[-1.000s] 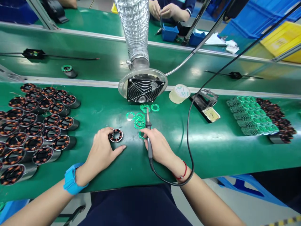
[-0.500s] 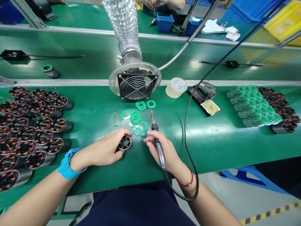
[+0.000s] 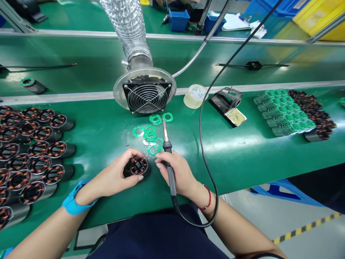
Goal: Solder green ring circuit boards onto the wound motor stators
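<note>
My left hand (image 3: 118,174) is wrapped round a black motor cylinder (image 3: 139,166), whose open top shows a ring of copper windings. In my right hand (image 3: 176,171) is a soldering iron (image 3: 171,176), its tip pointing away from me toward the scattered boards. Thin green ring boards (image 3: 153,149) lie loosely on the green table between the hands and the fan. My right fingertips are close to the nearest ring, though whether they touch it cannot be told.
Rows of wound cylinders (image 3: 40,163) stand at left. A fume fan (image 3: 147,98) hangs at centre. Behind the iron's cable (image 3: 201,126) are a tape roll (image 3: 194,96) and an iron stand (image 3: 229,102). Stacked green rings (image 3: 285,111) sit at right beside more windings (image 3: 314,113).
The whole view has shifted, so the table things sit further left. The cylinder in my left hand shows more of its inside, and my left thumb lies along its near side. The iron points more upright.
</note>
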The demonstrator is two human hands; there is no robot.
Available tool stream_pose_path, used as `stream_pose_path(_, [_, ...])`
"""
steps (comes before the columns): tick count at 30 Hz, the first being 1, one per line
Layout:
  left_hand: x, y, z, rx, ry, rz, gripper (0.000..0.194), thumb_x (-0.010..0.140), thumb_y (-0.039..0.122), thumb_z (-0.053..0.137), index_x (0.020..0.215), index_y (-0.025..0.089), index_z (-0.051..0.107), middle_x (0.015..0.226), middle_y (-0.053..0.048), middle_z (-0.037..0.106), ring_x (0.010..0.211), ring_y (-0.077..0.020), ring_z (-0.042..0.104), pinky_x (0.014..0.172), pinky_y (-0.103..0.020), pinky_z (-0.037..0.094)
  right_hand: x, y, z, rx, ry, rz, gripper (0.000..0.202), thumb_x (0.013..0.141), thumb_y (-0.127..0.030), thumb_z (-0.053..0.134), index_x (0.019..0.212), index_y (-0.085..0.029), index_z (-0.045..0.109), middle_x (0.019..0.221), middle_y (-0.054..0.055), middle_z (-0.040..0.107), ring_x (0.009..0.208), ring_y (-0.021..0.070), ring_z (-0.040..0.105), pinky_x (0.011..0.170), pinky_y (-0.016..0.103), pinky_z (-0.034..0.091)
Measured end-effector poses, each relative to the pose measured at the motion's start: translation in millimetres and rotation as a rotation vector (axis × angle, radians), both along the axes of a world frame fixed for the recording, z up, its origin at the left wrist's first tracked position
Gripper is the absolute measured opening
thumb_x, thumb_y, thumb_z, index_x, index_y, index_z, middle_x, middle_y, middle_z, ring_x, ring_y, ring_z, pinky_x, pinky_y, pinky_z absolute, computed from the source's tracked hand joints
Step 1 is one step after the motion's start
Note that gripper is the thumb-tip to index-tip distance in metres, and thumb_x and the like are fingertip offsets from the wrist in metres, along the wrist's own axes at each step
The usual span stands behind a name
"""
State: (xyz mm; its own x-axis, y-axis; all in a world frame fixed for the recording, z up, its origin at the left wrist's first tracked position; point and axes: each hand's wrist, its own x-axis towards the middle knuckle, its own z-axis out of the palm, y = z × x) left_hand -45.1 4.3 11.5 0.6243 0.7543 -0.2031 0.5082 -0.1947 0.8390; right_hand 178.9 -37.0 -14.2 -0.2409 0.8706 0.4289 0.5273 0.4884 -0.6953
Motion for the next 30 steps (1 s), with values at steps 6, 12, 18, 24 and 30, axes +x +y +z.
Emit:
stream_pose_path(6, [-0.9, 11.6, 26.1, 0.106, 0.19, -0.225, 0.031, 0.082, 0.019, 0.054, 0.111, 0.021, 0.062, 0.102, -0.005, 0.066, 0.097, -0.0228, 0.061, 0.089, -0.037, 0.049, -1.0, -1.1, -3.6, -0.084, -0.047, 0.124, 0.039, 0.093, -0.015, 0.049, 0.132, -0.021, 0.047, 0.124, 0.012, 0.068, 0.105, 0.0252, 0.064, 0.087, 0.044, 0.052])
stream_pose_path(12, [14.8, 9.5, 18.5, 0.373, 0.36, -0.283, 0.036, 0.083, 0.015, 0.05, 0.119, 0.013, 0.056, 0.098, -0.01, 0.061, 0.092, -0.0254, 0.055, 0.084, -0.04, 0.047, 4.0, 1.4, 4.2, -0.113, -0.004, 0.022, 0.034, 0.098, -0.018, 0.045, 0.131, -0.022, 0.051, 0.107, 0.008, 0.075, 0.095, 0.0219, 0.069, 0.084, 0.04, 0.054])
stream_pose_path(18, [3.2, 4.8, -1.2, 0.432, 0.285, -0.213, 0.041, 0.095, 0.023, 0.049, 0.136, 0.02, 0.045, 0.125, -0.011, 0.06, 0.11, -0.0259, 0.054, 0.094, -0.04, 0.045, 21.8, -12.5, 11.1, -0.105, 0.179, -0.199, 0.024, 0.096, -0.027, 0.056, 0.119, -0.024, 0.062, 0.09, 0.004, 0.072, 0.074, 0.016, 0.069, 0.069, 0.03, 0.057])
stream_pose_path(24, [-4.6, 7.0, -9.7, 0.47, 0.203, -0.076, 0.036, 0.097, 0.028, 0.049, 0.132, 0.018, 0.046, 0.123, -0.012, 0.062, 0.11, -0.0262, 0.056, 0.095, -0.042, 0.044, 23.1, -24.0, 3.0, -0.262, 0.339, -0.236, 0.01, 0.091, -0.024, 0.058, 0.099, -0.023, 0.065, 0.072, -0.002, 0.07, 0.045, 0.0096, 0.058, 0.047, 0.024, 0.051])
stream_pose_path(30, [-1.7, 9.9, -15.5, 0.534, 0.18, -0.112, 0.035, 0.099, 0.024, 0.047, 0.133, 0.019, 0.047, 0.126, -0.012, 0.061, 0.114, -0.0256, 0.054, 0.098, -0.042, 0.042, 19.9, -18.1, 4.0, -0.359, 0.308, -0.186, 0.01, 0.09, -0.026, 0.056, 0.094, -0.021, 0.064, 0.059, -0.004, 0.066, 0.041, 0.0095, 0.058, 0.042, 0.022, 0.047])
